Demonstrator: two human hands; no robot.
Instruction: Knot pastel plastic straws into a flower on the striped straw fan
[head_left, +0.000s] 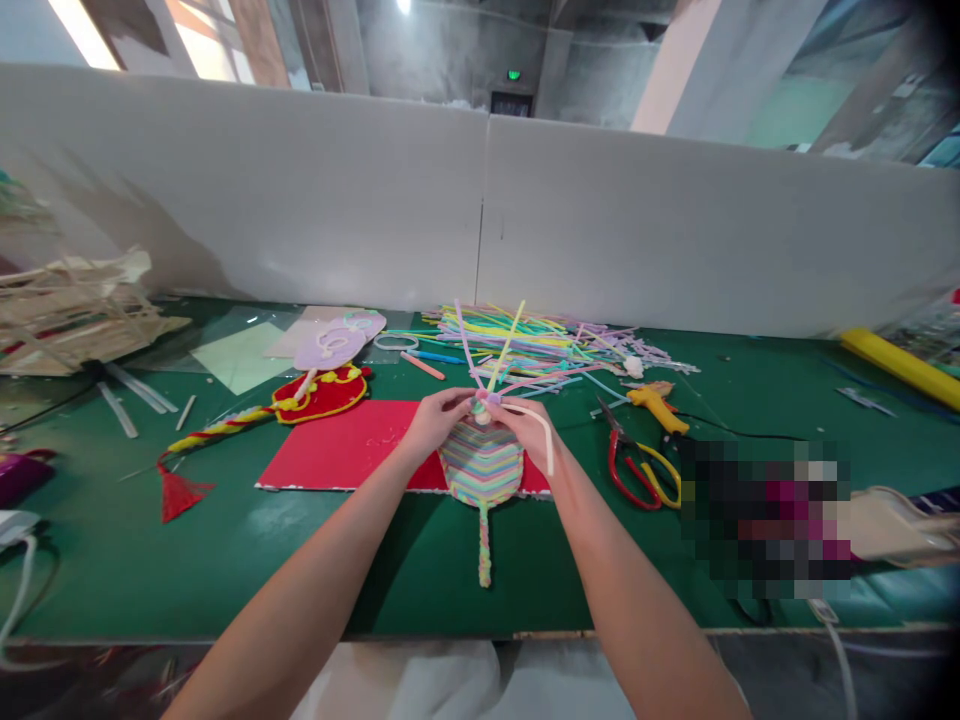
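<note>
A pastel striped fan [484, 465] made of pipe cleaners hangs or lies below my hands, its twisted handle [484, 560] pointing toward me. At its far edge, my left hand [436, 418] and my right hand [526, 425] meet with fingers closed on a small bundle of pipe cleaners [480, 402]. From that bundle a purple stem [465, 340] and a yellow stem [510, 335] stick up, while pink ones slant right. A white stem [550, 440] bends down over my right hand. Fingers partly hide the gripped spot.
A red board [330, 450] lies under the fan. Loose pipe cleaners [525, 340] are heaped behind. Scissors [637, 470] and a yellow glue gun [658, 408] lie to the right. A red fan with a tassel [322, 393] and green paper [244, 355] are on the left. A white partition [337, 200] bounds the back.
</note>
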